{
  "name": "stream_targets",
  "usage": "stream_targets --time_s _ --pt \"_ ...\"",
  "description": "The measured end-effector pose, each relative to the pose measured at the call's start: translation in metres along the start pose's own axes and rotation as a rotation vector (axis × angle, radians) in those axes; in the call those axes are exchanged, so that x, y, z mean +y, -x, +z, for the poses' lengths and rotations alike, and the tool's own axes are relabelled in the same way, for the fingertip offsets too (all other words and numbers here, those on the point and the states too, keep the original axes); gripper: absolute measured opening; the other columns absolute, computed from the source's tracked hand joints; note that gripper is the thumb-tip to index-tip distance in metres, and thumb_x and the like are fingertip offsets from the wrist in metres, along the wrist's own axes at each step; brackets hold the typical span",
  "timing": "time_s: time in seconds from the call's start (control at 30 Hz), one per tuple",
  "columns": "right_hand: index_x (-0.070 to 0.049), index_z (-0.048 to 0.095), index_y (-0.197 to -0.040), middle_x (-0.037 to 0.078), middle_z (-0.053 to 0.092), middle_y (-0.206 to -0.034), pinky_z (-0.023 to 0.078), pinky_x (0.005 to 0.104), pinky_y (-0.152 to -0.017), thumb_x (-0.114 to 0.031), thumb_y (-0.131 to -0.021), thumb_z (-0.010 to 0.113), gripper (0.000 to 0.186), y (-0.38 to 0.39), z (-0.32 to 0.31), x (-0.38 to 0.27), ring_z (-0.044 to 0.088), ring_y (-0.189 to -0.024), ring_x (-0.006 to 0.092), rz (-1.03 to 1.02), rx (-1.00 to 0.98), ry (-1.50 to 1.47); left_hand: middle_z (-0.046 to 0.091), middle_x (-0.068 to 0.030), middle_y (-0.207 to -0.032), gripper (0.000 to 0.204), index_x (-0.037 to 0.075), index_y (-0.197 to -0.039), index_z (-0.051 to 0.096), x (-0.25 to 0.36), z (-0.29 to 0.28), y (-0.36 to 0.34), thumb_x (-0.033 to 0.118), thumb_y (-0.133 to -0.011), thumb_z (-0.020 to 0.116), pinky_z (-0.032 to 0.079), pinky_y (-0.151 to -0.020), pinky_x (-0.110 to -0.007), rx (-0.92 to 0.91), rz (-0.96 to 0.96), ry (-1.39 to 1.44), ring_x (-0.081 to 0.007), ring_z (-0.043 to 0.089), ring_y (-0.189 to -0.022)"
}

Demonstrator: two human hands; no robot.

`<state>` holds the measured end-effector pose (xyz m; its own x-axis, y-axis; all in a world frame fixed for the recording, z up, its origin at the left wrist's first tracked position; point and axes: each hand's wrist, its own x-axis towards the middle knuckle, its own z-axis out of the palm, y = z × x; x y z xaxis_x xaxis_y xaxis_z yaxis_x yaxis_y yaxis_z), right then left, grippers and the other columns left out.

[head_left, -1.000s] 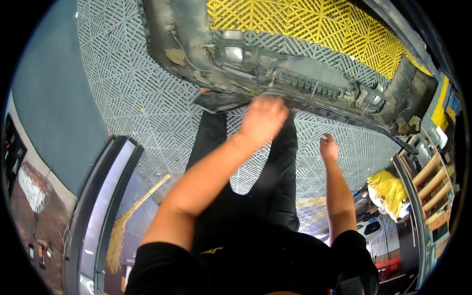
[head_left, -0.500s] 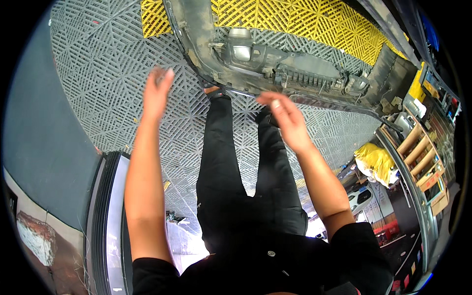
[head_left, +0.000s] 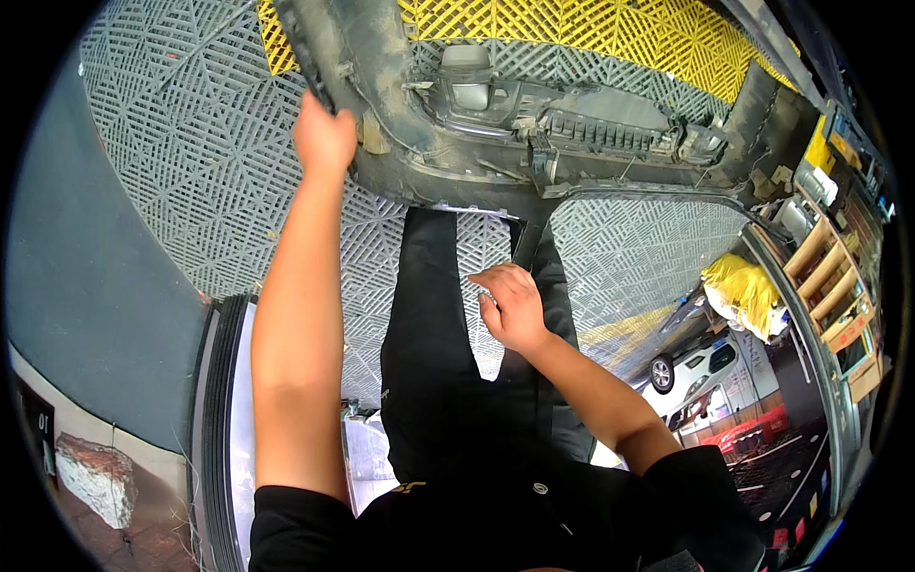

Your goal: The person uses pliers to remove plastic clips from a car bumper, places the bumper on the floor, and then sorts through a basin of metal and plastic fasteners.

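Observation:
A large, dirty, dark car bumper (head_left: 386,162), its ribbed and bracketed inner side showing, spans the upper middle. My left hand (head_left: 322,133) is closed around its left end, fingers wrapped over the edge. In front of my legs, my right hand (head_left: 512,307) has its fingers loosely bent toward the left and the thumb apart. Nothing shows between them. Just above its knuckles ends a narrow dark strip (head_left: 527,243) that runs down from the bumper; whether the hand touches it I cannot tell. A silver-grey part (head_left: 467,88) sits on the bumper's far side.
Grey and yellow grid tiles (head_left: 219,172) cover the floor. Black-edged panels (head_left: 221,410) stand at the left. To the right are a yellow bag (head_left: 743,291), a wooden rack with cardboard rolls (head_left: 824,291) and a white car (head_left: 701,377) farther off.
My left hand has moved up to the bumper's left end and taken hold of it. The bumper's near edge has shifted toward me. My right hand has come down and inward.

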<state>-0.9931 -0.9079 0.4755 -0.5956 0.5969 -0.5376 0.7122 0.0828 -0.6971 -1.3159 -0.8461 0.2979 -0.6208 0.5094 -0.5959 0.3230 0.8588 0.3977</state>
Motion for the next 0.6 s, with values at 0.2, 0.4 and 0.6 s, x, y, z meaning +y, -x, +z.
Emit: stream_targets --time_s 0.2,0.4,0.6 --pt "-0.008 0.07 -0.103 0.008 0.068 -0.101 0.047 0.0468 -0.101 -0.013 -0.082 0.07 0.022 0.035 0.031 0.016 0.062 -0.103 0.0318 -0.026 -0.077 0.008 0.072 -0.0223 -0.112 0.047 -0.001 -0.128 0.054 -0.038 -0.003 0.062 0.002 -0.082 0.06 0.052 -0.094 -0.043 0.008 0.015 0.264 -0.0402 0.069 -0.105" --pt "-0.008 0.07 -0.102 0.009 0.067 -0.1 0.047 0.0467 -0.102 -0.013 -0.081 0.07 0.021 0.042 0.033 0.025 0.061 -0.104 0.0319 -0.003 -0.088 0.017 0.072 -0.021 -0.112 0.049 0.0 -0.131 0.052 -0.046 0.002 0.074 0.002 -0.083 0.061 0.052 -0.094 -0.041 0.005 -0.019 0.279 -0.0379 0.07 -0.105" --pt "-0.008 0.069 -0.099 0.008 0.067 -0.097 0.048 0.0468 -0.098 -0.009 -0.08 0.068 0.02 0.034 0.029 0.02 0.062 -0.098 0.0309 -0.01 -0.025 0.001 0.073 -0.0181 -0.111 0.047 0.005 -0.129 0.054 -0.029 -0.001 0.056 0.003 -0.083 0.062 0.053 -0.09 -0.042 -0.021 -0.006 0.187 -0.0389 0.07 -0.102"
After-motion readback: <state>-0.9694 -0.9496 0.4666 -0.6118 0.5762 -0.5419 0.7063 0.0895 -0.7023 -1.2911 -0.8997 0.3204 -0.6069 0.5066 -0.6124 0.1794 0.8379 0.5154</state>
